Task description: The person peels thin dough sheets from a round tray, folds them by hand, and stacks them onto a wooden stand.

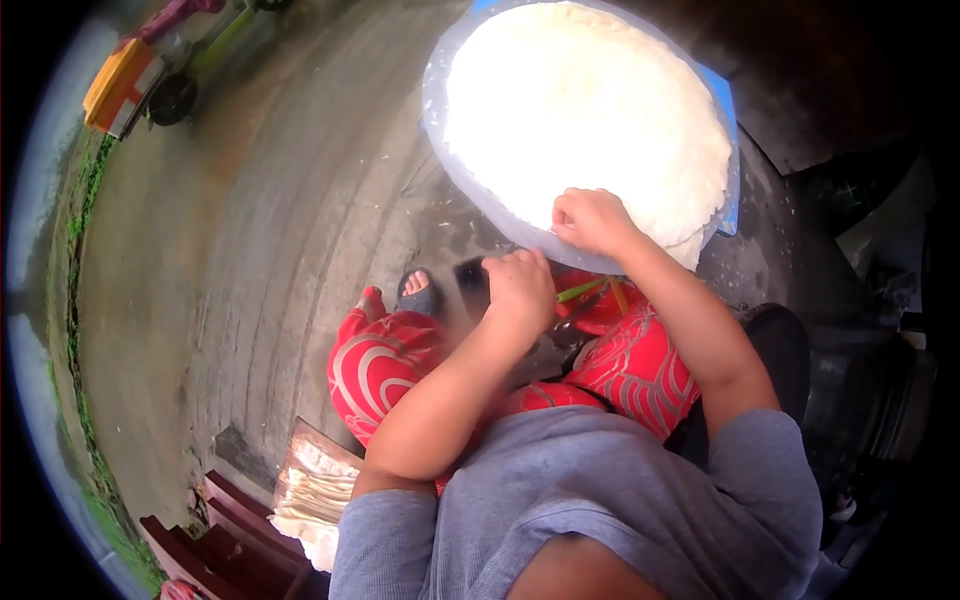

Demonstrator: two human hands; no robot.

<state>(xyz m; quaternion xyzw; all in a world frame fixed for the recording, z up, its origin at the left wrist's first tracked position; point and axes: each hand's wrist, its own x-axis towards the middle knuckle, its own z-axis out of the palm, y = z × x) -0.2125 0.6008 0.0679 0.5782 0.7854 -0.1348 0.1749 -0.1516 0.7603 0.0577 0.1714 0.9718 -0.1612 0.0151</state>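
A big round pale tray (480,195) lies in front of my knees, heaped with a broad white mass (590,110) that is too bright to make out its texture. Over the near edge of this white mass, my right hand (592,222) is closed, fingers curled in. Whatever it pinches is hidden or too small to name. My left hand (520,285) is just outside the tray's near rim, closer to me, its fingers curled together with their tips by the rim. I cannot tell what, if anything, is in them.
Blue material (728,150) shows beneath the tray. A stack of pale folded sheets (318,490) is at lower left beside dark red wooden furniture (240,545). Under my hands are green stalk-like pieces (580,291). A cart with an orange box (122,85) stands far left on concrete.
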